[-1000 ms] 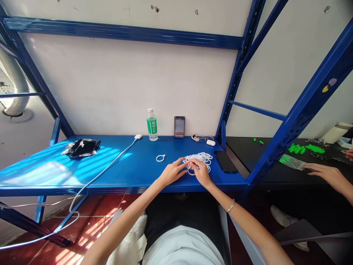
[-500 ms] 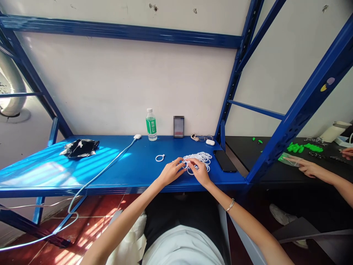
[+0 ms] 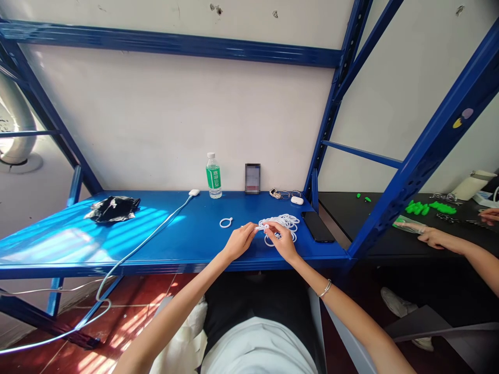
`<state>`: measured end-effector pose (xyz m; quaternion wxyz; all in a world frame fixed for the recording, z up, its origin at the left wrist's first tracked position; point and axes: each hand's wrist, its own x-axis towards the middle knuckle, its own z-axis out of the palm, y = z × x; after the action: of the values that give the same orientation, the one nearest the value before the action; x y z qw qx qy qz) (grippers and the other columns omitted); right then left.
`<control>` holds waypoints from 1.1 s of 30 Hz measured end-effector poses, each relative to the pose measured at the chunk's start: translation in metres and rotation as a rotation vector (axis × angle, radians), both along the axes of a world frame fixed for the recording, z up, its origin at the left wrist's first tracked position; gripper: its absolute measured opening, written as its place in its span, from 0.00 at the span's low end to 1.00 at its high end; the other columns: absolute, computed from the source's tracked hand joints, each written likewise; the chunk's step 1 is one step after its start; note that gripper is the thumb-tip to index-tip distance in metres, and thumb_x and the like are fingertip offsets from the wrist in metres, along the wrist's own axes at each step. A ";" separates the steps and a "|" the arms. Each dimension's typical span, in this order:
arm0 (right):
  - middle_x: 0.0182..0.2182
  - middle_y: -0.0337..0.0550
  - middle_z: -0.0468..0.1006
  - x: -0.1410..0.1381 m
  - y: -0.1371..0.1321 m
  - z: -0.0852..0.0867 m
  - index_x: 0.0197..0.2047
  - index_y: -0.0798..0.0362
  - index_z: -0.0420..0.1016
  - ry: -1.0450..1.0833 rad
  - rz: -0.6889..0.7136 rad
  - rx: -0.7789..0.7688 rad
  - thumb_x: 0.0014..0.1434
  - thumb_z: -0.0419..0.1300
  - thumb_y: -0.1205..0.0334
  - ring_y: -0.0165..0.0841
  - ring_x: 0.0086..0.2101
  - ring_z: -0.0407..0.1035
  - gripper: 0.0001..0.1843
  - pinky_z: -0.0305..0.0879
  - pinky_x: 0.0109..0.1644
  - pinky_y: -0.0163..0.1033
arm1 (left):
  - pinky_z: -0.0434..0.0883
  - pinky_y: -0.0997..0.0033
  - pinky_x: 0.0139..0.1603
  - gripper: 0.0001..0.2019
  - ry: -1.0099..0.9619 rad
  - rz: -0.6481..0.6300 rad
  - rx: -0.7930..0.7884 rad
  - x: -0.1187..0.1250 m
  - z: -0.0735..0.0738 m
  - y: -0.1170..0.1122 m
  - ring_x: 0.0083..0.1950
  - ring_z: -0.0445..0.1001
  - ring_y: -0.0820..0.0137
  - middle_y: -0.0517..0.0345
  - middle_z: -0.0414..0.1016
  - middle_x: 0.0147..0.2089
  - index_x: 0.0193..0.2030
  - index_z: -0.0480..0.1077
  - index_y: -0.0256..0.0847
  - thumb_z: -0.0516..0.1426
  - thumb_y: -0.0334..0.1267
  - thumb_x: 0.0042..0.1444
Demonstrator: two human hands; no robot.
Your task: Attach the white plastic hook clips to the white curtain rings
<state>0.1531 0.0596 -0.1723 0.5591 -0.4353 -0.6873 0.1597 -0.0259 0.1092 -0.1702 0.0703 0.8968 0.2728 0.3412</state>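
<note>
A heap of white plastic rings (image 3: 284, 224) lies on the blue shelf top (image 3: 163, 236) in front of me. My left hand (image 3: 240, 240) and my right hand (image 3: 281, 240) meet at the heap's near left edge. Both pinch the same white ring (image 3: 262, 227), lifted slightly off the heap between their fingertips. One single white ring (image 3: 225, 223) lies apart to the left of my hands.
A black phone (image 3: 318, 227) lies right of the heap. At the back stand a green-labelled bottle (image 3: 213, 176), a small dark box (image 3: 252, 178), glasses and an earbud case (image 3: 297, 200). A white cable (image 3: 148, 236) and black bag (image 3: 112, 208) lie left. Another person's hand (image 3: 433, 237) rests among green parts.
My hands have drawn one white ring up out of the heap's left edge. The other person's hand has slid a little along the black table.
</note>
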 end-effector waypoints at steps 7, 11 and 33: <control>0.37 0.44 0.79 0.001 0.002 -0.003 0.47 0.49 0.75 -0.005 -0.002 -0.002 0.62 0.56 0.52 0.36 0.34 0.74 0.15 0.72 0.40 0.41 | 0.67 0.72 0.34 0.18 -0.072 -0.010 -0.123 0.000 -0.005 0.004 0.32 0.74 0.69 0.56 0.74 0.31 0.36 0.63 0.40 0.38 0.44 0.68; 0.33 0.43 0.78 0.002 0.003 -0.005 0.51 0.49 0.73 -0.022 0.028 -0.005 0.64 0.54 0.53 0.35 0.33 0.74 0.16 0.72 0.40 0.40 | 0.67 0.73 0.32 0.17 -0.087 -0.035 -0.162 -0.001 -0.006 0.006 0.31 0.73 0.69 0.56 0.74 0.31 0.35 0.61 0.41 0.38 0.44 0.68; 0.27 0.41 0.77 0.000 0.000 -0.002 0.39 0.50 0.73 -0.052 -0.036 0.010 0.62 0.56 0.50 0.36 0.27 0.72 0.13 0.69 0.33 0.40 | 0.69 0.71 0.33 0.25 0.036 -0.010 -0.091 0.000 -0.004 0.001 0.35 0.74 0.68 0.51 0.74 0.47 0.59 0.60 0.40 0.49 0.55 0.61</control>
<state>0.1534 0.0594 -0.1746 0.5461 -0.4488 -0.6945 0.1346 -0.0258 0.1105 -0.1741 0.1078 0.9001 0.2847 0.3118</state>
